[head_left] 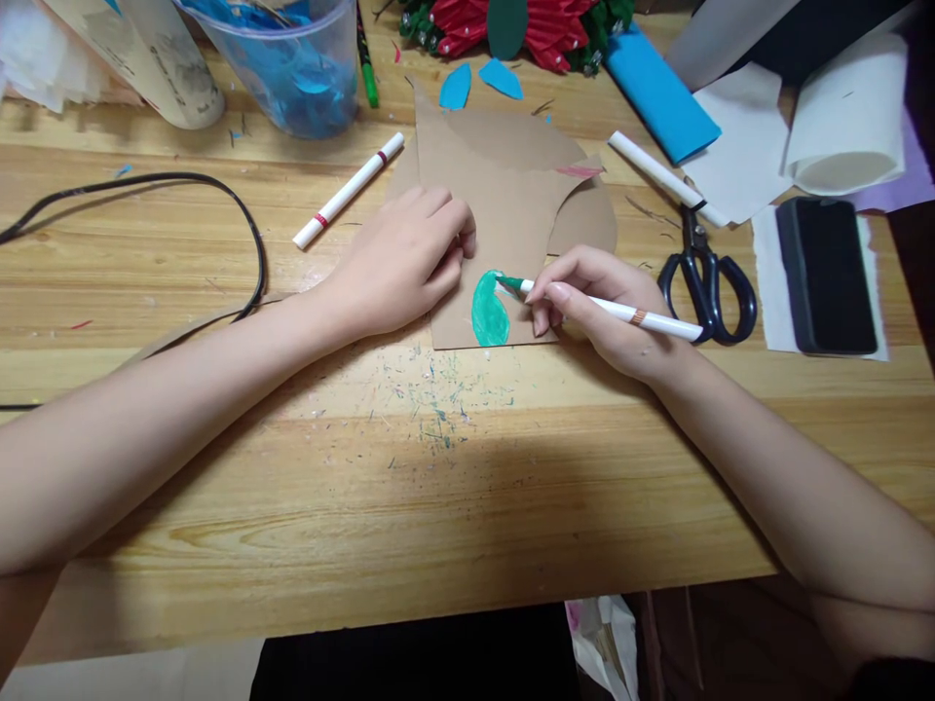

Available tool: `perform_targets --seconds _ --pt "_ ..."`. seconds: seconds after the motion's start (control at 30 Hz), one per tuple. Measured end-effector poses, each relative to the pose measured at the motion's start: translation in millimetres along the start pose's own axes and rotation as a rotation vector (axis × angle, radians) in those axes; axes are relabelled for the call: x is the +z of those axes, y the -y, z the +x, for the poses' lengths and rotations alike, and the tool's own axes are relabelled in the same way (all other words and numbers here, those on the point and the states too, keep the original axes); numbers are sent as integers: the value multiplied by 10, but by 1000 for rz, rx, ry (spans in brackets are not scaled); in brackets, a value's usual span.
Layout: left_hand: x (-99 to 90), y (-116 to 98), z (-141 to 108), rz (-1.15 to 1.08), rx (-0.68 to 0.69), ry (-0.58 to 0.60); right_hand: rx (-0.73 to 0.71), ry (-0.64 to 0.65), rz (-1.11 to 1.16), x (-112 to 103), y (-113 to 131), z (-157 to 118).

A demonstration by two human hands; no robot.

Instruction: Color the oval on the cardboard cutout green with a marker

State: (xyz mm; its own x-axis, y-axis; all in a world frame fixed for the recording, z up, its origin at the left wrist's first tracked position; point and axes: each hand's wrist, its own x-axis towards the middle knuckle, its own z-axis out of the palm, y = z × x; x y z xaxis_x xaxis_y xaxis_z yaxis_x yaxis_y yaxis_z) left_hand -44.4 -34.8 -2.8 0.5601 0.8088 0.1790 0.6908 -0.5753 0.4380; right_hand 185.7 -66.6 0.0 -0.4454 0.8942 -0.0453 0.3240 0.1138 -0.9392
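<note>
A piece of brown cardboard [504,219] lies on the wooden table, with a green leaf-like shape [490,310] coloured on its near edge. My right hand [603,307] grips a white marker [643,319] with a green tip, which touches the upper right of that shape. Curled into a loose fist, my left hand [413,258] rests on the cardboard's left side; nothing shows between its fingers. Left of the cardboard lies a white marker with red bands [349,191]. Black-handled scissors [705,273] lie just beyond my right hand.
A clear tub with blue scraps [292,78] stands at back left, near a black cable [259,243]. Blue cut pieces [456,87] and a red paper decoration [541,29] are at the back. Another white marker [657,175], a paper roll [847,117] and a phone [825,277] lie right.
</note>
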Motion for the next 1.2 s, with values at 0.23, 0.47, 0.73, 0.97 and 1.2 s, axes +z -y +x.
perform_targets --seconds 0.23,0.47,0.73,0.97,1.2 --pt "-10 -22 9 76 -4 7 21 -21 -2 6 22 0" --pt "-6 -14 6 91 10 -10 19 -16 9 2 21 -1" --pt "-11 -12 2 33 2 -1 -1 -11 -10 2 11 1" --pt "3 12 -7 28 20 -16 -19 3 15 4 5 3" --pt "8 7 -3 75 23 -23 -1 29 56 1 9 7"
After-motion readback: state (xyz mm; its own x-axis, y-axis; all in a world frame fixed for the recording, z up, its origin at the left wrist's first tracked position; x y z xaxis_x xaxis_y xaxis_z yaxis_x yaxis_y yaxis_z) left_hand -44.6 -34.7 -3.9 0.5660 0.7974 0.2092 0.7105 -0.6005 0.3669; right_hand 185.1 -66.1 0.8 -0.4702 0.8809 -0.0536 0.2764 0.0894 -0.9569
